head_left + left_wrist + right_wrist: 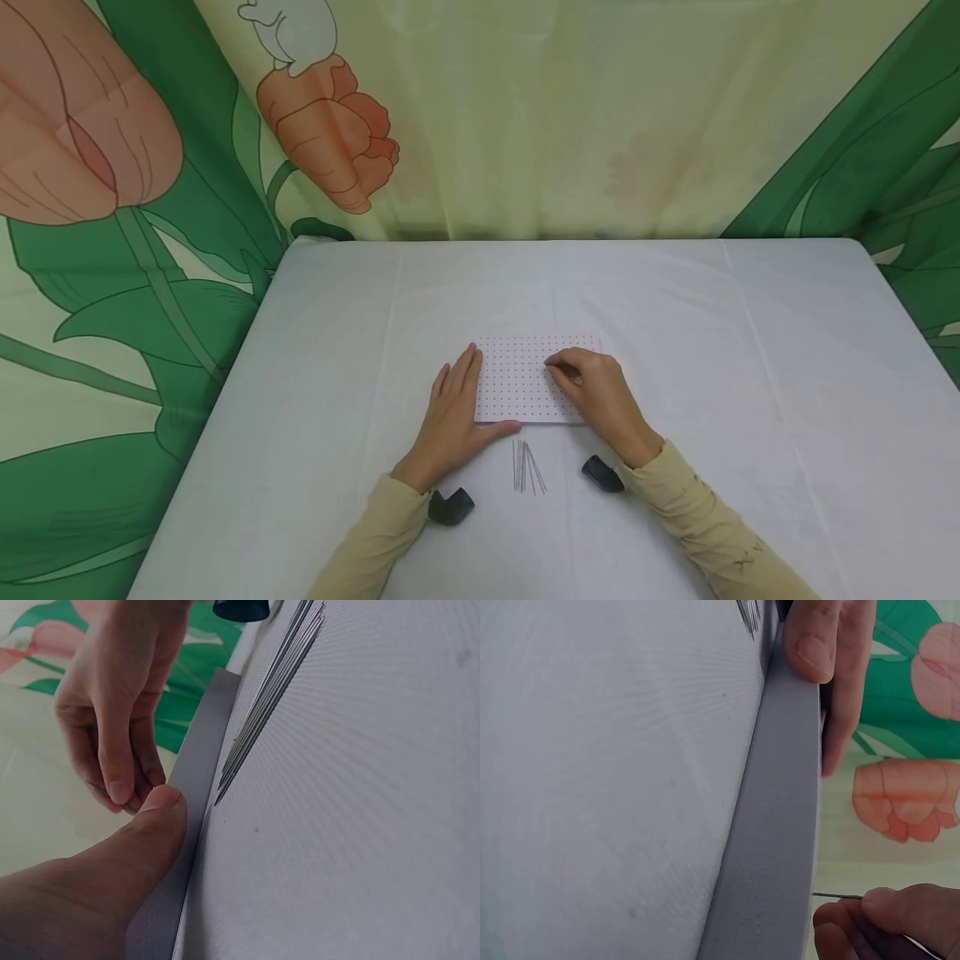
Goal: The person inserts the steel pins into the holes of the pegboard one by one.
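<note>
A white board (pixel 517 392) with a grid of small dark holes lies flat on the table. My left hand (pixel 450 417) rests at its left side, fingers straight along that edge and thumb (pixel 154 829) against the front edge. Over the board's right half, my right hand (pixel 596 392) pinches a thin metal pin (pixel 836 895) between thumb and fingertips. The pin's far end is right at the board's top face in the right wrist view. Several more thin metal pins (pixel 519 467) lie in a loose bundle on the cloth in front of the board.
A white cloth covers the table (pixel 315 333). Dark camera mounts (pixel 452 507) show by each wrist. Behind the table hangs a curtain (pixel 525 125) printed with flowers and leaves.
</note>
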`<state>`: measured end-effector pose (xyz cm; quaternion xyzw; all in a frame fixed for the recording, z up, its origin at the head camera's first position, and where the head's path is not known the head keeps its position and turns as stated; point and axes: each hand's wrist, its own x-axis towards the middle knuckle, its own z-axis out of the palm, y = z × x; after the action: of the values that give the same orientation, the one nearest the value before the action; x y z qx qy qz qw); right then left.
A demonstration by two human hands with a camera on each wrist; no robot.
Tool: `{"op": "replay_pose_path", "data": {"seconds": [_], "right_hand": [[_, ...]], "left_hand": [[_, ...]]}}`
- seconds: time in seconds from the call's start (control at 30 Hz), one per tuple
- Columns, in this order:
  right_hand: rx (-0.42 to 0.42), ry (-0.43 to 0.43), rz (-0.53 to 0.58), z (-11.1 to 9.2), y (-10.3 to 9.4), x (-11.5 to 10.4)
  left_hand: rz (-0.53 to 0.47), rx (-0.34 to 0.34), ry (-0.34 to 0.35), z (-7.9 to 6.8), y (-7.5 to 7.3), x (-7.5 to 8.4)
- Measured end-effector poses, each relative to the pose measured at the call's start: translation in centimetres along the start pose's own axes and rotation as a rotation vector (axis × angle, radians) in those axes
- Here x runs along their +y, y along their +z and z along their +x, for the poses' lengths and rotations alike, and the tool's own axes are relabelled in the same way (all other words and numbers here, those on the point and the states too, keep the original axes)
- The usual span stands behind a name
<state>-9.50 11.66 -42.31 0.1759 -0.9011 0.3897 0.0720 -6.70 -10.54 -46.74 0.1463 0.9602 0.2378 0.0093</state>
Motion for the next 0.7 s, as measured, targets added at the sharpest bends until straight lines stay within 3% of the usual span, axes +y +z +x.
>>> {"op": "replay_pose_path", "data": {"seconds": [0.4,0.7], "right_hand": [[0.000,-0.020,-0.095,0.1,0.0,-0.1],[0.004,-0.042,-0.170,-0.8,-1.4,-0.8]], "left_hand": [[-0.015,-0.002,0.003,-0.2,-0.3,0.1],[-0.031,0.002,0.001,-0.1,-0.3,0.2]]}}
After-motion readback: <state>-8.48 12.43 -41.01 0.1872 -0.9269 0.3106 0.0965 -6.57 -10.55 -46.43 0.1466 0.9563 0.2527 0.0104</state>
